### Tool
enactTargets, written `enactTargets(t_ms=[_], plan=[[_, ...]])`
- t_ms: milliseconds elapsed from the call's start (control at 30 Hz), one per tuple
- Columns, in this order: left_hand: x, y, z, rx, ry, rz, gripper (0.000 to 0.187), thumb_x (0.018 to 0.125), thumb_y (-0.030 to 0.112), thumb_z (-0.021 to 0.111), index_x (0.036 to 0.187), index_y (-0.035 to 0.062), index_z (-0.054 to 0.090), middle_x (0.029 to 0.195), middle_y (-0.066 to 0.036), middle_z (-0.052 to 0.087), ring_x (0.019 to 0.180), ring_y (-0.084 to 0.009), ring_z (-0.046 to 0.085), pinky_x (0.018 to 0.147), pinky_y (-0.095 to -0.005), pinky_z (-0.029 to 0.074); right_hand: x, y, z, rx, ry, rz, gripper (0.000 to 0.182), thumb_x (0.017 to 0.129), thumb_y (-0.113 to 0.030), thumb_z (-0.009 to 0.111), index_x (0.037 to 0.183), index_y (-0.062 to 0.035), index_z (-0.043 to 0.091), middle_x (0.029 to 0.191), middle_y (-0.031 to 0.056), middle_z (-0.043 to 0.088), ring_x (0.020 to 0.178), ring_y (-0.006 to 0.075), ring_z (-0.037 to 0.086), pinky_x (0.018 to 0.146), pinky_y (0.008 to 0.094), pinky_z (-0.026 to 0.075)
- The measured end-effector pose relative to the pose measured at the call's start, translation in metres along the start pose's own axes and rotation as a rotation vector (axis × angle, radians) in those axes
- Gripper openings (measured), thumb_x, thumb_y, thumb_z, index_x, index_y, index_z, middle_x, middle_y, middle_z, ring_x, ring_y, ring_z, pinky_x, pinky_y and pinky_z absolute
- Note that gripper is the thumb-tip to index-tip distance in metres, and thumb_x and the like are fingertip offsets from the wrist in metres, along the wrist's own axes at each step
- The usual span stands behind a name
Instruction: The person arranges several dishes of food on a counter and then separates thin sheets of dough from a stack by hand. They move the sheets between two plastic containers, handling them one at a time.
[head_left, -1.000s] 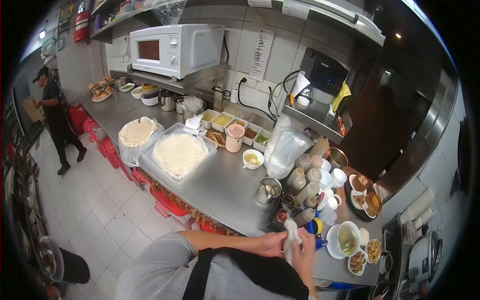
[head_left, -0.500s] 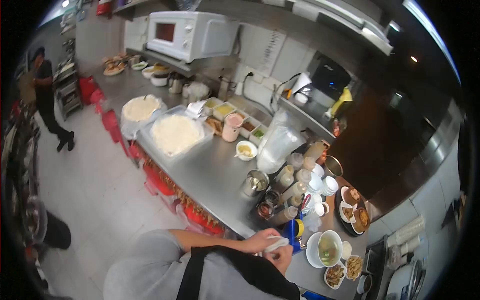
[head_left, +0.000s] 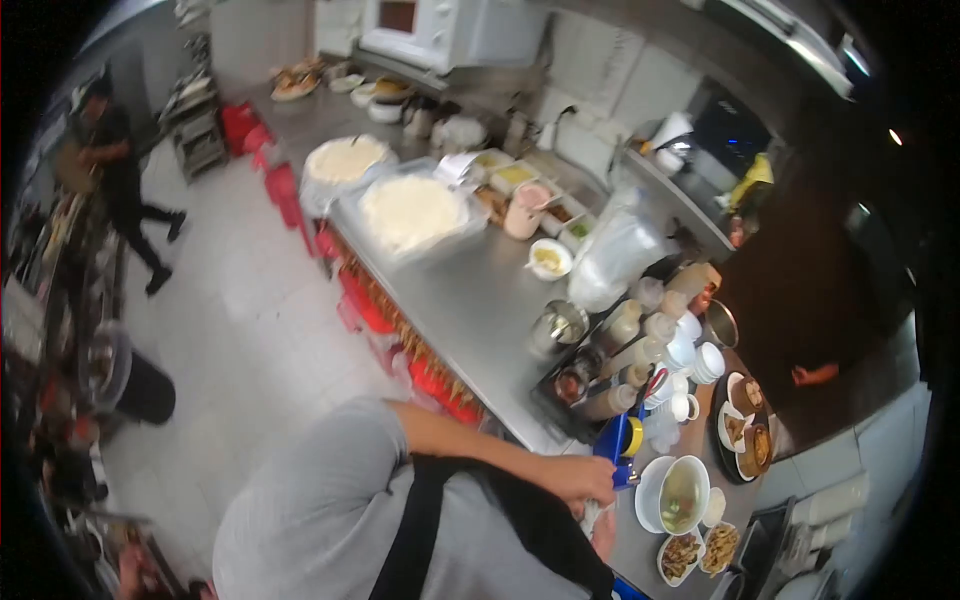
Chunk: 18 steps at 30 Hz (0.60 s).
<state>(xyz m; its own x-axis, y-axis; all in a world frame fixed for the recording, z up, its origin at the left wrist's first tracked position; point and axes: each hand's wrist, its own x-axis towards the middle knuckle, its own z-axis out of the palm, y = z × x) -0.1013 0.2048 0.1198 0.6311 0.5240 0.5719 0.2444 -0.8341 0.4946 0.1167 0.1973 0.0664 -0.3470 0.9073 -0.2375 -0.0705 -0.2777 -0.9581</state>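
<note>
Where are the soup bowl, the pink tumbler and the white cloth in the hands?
soup bowl (head_left: pixel 686 492), head view, on the broth.
pink tumbler (head_left: pixel 525 212), head view, on its side wall.
white cloth (head_left: pixel 592 514), head view, on the bit below the hand.

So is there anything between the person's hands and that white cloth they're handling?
Nothing visible: the left hand and right hand close directly around the white cloth, just short of the soup bowl on the counter.

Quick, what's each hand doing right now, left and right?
Left hand: closed on a white cloth, by the steel counter's edge.
Right hand: mostly hidden behind the cloth; grip cannot be told.
</note>
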Motion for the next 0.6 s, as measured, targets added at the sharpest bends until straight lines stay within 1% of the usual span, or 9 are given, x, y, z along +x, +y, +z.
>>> enactTargets(t_ms=[100, 233, 333, 400, 433, 467, 533, 567, 600], plan=[[-0.001, 0.017, -0.039, 0.12, -0.084, -0.048, 0.045, 0.059, 0.02, 0.076, 0.097, 0.0076, 0.055, 0.096, -0.009, 0.055, 0.1, -0.0291, 0.051, 0.096, -0.0466, 0.033, 0.007, 0.015, -0.013, -0.286, 0.12, -0.104, 0.02, 0.082, -0.013, 0.06, 0.097, -0.005, 0.05, 0.091, 0.0058, 0.05, 0.074, 0.0118, 0.048, 0.064, 0.0273, 0.04], [0.006, 0.028, -0.146, 0.208, 0.133, 0.117, 0.034, 0.066, 0.023, 0.073, 0.091, 0.0061, 0.058, 0.105, -0.013, 0.054, 0.105, -0.0314, 0.049, 0.092, -0.044, 0.037, 0.021, 0.032, -0.016, -0.452, 0.355, -0.336, 0.025, 0.079, -0.014, 0.064, 0.095, -0.0047, 0.047, 0.076, 0.0014, 0.048, 0.067, 0.0099, 0.044, 0.059, 0.0255, 0.039], [0.014, 0.029, -0.257, 0.475, 0.295, 0.132, 0.012, 0.071, 0.008, 0.066, 0.075, 0.0063, 0.055, 0.108, -0.009, 0.054, 0.1, -0.0291, 0.052, 0.085, -0.0402, 0.041, 0.04, 0.068, -0.011, -0.708, 0.593, -0.396, 0.036, 0.079, -0.011, 0.063, 0.11, -0.0007, 0.047, 0.094, 0.01, 0.055, 0.085, 0.0196, 0.054, 0.075, 0.03, 0.045], [0.027, 0.022, -0.337, 0.605, 0.575, 0.074, 0.012, 0.073, 0.001, 0.06, 0.081, 0.0082, 0.055, 0.104, -0.007, 0.057, 0.1, -0.0235, 0.053, 0.086, -0.037, 0.042, 0.05, 0.09, 0.0, -0.613, 0.426, -0.328, 0.045, 0.08, -0.013, 0.061, 0.119, 0.0013, 0.044, 0.106, 0.0165, 0.053, 0.096, 0.0258, 0.053, 0.082, 0.0331, 0.043], [0.037, 0.016, -0.378, 0.434, 0.707, -0.067, 0.016, 0.076, 0.006, 0.062, 0.091, 0.0077, 0.056, 0.094, -0.006, 0.057, 0.091, -0.0221, 0.055, 0.081, -0.0335, 0.043, 0.049, 0.098, 0.007, -0.563, 0.347, -0.291, 0.05, 0.08, -0.015, 0.061, 0.123, 0.0023, 0.043, 0.113, 0.0197, 0.053, 0.102, 0.0288, 0.052, 0.086, 0.0347, 0.042], [0.05, 0.024, -0.418, 0.423, 0.761, -0.213, 0.019, 0.08, 0.005, 0.057, 0.099, 0.0063, 0.054, 0.105, -0.006, 0.056, 0.1, -0.0153, 0.052, 0.09, -0.032, 0.041, 0.045, 0.095, 0.018, -0.661, 0.318, -0.332, 0.054, 0.079, -0.014, 0.061, 0.126, 0.0016, 0.041, 0.116, 0.0214, 0.051, 0.106, 0.0315, 0.05, 0.089, 0.0359, 0.04], [0.072, -0.007, -0.502, 0.66, 0.836, 0.003, 0.031, 0.079, 0.01, 0.063, 0.108, 0.0071, 0.053, 0.104, -0.005, 0.055, 0.098, -0.0154, 0.052, 0.087, -0.0308, 0.043, 0.035, 0.068, 0.043, -0.849, 0.288, -0.359, 0.062, 0.077, -0.012, 0.062, 0.132, 0.0001, 0.036, 0.122, 0.0247, 0.049, 0.113, 0.0369, 0.047, 0.096, 0.0383, 0.036], [0.09, -0.002, -0.523, 0.474, 0.957, -0.104, 0.037, 0.081, 0.015, 0.062, 0.116, 0.0064, 0.053, 0.112, -0.009, 0.055, 0.105, -0.0153, 0.051, 0.092, -0.0327, 0.041, 0.028, 0.052, 0.054, -0.871, 0.337, -0.345, 0.06, 0.075, -0.011, 0.063, 0.13, -0.0002, 0.04, 0.12, 0.0245, 0.049, 0.113, 0.0379, 0.046, 0.096, 0.0392, 0.036], [0.102, -0.03, -0.58, 0.349, 0.723, -0.252, 0.033, 0.08, 0.025, 0.065, 0.105, 0.005, 0.059, 0.112, -0.013, 0.058, 0.1, -0.0199, 0.057, 0.086, -0.0327, 0.045, 0.021, 0.036, 0.061, -0.897, 0.387, -0.326, 0.058, 0.074, -0.01, 0.064, 0.127, -0.0005, 0.043, 0.119, 0.0243, 0.05, 0.112, 0.0389, 0.046, 0.096, 0.0401, 0.036]])
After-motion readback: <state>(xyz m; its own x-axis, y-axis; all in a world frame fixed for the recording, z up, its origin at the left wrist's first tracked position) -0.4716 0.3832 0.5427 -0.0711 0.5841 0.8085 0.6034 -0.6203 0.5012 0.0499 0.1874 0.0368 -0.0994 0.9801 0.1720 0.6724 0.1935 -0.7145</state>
